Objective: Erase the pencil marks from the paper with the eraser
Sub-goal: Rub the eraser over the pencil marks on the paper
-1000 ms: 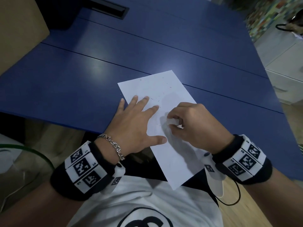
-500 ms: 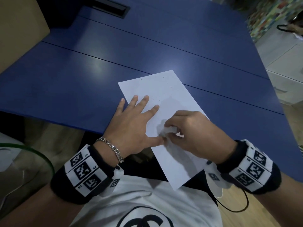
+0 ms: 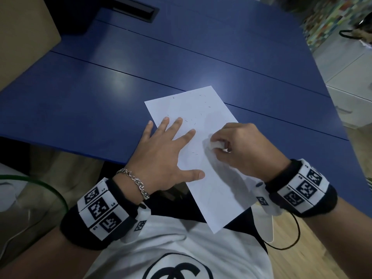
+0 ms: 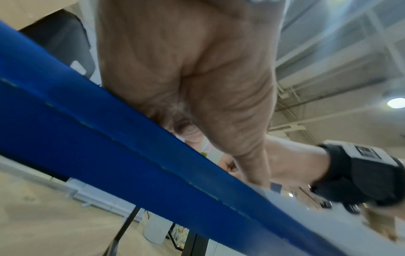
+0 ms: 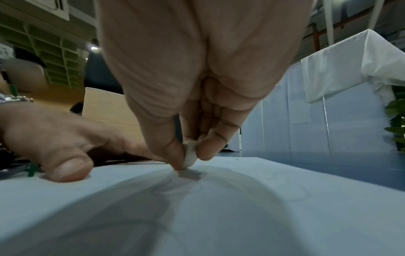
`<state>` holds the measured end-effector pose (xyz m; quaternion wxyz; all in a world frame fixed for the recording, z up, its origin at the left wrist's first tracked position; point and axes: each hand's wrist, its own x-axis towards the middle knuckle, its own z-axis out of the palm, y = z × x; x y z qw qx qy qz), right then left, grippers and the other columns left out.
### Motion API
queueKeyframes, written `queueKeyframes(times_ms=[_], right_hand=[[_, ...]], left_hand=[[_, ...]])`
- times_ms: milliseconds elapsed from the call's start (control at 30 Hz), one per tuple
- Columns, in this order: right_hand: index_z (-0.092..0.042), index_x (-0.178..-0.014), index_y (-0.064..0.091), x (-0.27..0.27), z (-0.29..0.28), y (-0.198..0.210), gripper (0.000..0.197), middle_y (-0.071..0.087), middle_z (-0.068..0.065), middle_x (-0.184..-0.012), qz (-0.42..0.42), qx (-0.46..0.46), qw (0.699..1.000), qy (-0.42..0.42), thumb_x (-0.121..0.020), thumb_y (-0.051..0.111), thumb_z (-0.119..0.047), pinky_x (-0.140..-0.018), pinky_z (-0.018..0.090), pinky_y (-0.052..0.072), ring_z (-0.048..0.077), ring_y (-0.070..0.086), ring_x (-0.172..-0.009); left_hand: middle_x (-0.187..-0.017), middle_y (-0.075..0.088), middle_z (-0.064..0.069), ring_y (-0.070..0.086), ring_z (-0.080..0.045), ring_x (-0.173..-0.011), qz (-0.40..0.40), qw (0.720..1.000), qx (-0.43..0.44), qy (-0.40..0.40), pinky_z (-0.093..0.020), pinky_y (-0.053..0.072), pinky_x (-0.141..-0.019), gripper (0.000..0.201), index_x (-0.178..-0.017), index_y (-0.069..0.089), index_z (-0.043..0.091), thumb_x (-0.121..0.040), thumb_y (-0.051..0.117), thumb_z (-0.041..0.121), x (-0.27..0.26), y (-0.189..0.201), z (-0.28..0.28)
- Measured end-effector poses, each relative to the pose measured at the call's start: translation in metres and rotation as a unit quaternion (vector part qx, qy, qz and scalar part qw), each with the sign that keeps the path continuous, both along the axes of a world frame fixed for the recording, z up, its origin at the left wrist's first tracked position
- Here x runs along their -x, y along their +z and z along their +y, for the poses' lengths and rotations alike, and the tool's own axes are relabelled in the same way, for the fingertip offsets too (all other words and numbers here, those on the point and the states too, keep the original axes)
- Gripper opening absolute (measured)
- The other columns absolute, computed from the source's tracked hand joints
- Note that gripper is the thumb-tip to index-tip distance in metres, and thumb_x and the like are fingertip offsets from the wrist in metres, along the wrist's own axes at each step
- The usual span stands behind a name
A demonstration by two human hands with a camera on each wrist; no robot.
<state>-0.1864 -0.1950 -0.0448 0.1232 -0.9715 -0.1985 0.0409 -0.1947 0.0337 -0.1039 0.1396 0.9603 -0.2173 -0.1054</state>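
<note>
My right hand point(image 3: 239, 150) slid back up-sheet, pinching eraser point(image 3: 216, 145); left hand point(image 3: 165, 158) flat, pinning paper point(image 3: 219, 198). Faint marks remain.

dim overhead light; glare patch on table point(image 3: 116, 83); hand shadows on paper point(image 5: 219, 199); wrist views blurred, distorted.

Right hand point(image 3: 239, 146) slid eraser point(image 3: 216, 145) farther up paper point(image 3: 203, 109).

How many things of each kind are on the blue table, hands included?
Sheets of paper: 1
Erasers: 1
Hands, the left hand and the right hand: 2
Total: 4
</note>
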Motion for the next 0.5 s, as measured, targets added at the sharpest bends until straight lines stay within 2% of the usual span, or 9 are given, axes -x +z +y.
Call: queueKeyframes(times_ms=[167,267,367,433,500], right_hand=[[-0.019,-0.08,0.07,0.004,0.004,0.002,0.01,0.06,-0.003,-0.076,0.009,0.007,1.0,-0.027,-0.084,0.063,-0.013,-0.066,0.041,0.053,0.018,0.056,-0.067],[-0.02,-0.091,0.072,0.011,0.012,0.003,0.011,0.061,-0.006,-0.083,0.009,0.015,0.999,-0.028,-0.088,0.062,-0.018,-0.071,0.04,0.054,0.019,0.059,-0.072],[-0.019,-0.105,0.072,0.027,0.032,0.004,0.019,0.062,-0.004,-0.093,0.034,0.029,0.998,0.032,-0.089,0.065,-0.023,-0.076,0.039,0.054,0.023,0.063,-0.081],[-0.019,-0.102,0.072,0.026,0.035,0.005,0.017,0.061,-0.003,-0.09,0.048,0.043,0.996,0.058,-0.088,0.065,-0.025,-0.075,0.04,0.055,0.024,0.063,-0.08],[-0.021,-0.093,0.07,0.014,0.026,0.005,0.01,0.058,-0.004,-0.083,0.047,0.051,0.997,0.034,-0.086,0.062,-0.021,-0.072,0.042,0.054,0.022,0.059,-0.076]], left_hand=[[-0.173,-0.012,0.01,-0.018,-0.015,-0.158,0.029,0.999,0.039,-0.02,-0.051,-0.01,-0.126,0.1,-0.16,0.013,0.054,-0.072,0.038,0.094,-0.005,-0.001,0.013],[-0.173,-0.01,0.011,-0.016,-0.015,-0.158,0.023,0.999,0.034,-0.011,-0.051,-0.008,-0.127,0.1,-0.16,0.015,0.055,-0.071,0.04,0.093,-0.006,-0.001,0.01],[-0.174,-0.009,0.01,-0.014,-0.016,-0.159,0.02,0.999,0.031,-0.011,-0.051,-0.007,-0.127,0.101,-0.16,0.013,0.054,-0.069,0.038,0.093,-0.006,-0.001,0.009],[-0.174,-0.01,0.01,-0.015,-0.016,-0.159,0.021,0.999,0.028,-0.013,-0.051,-0.007,-0.127,0.102,-0.16,0.012,0.054,-0.07,0.037,0.093,-0.005,0.0,0.009],[-0.173,-0.011,0.01,-0.016,-0.016,-0.159,0.022,0.999,0.023,-0.011,-0.05,-0.008,-0.127,0.101,-0.16,0.011,0.054,-0.071,0.037,0.092,-0.005,0.001,0.009]])
